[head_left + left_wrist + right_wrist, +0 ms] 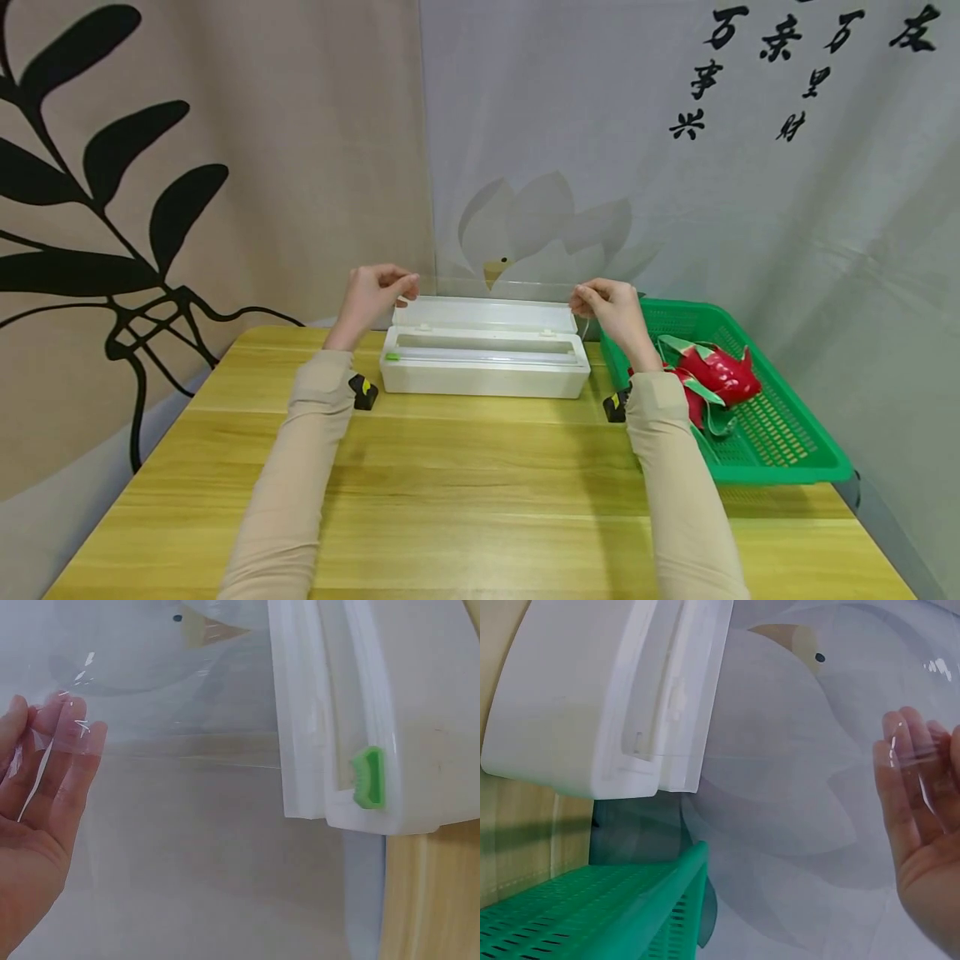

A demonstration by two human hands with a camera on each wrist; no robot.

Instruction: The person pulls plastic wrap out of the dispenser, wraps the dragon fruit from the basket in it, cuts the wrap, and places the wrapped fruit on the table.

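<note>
A white cling-film dispenser box (483,358) stands open at the back of the wooden table (480,483), with a green slider (392,357) at its left end. A sheet of clear film (491,287) stretches up from the box. My left hand (401,285) pinches the film's left corner above the box's left end. My right hand (581,300) pinches the right corner above the right end. In the left wrist view the film (187,750) lies over the fingers (71,742) beside the box (420,697) and slider (369,776). In the right wrist view the film (795,772) clings to the fingers (911,757).
A green plastic basket (795,454) sits at the right of the table, touching the box's right end, with a red dragon fruit (716,371) in it. Printed cloth hangs close behind the table. The basket's rim (592,915) shows under the box (577,697).
</note>
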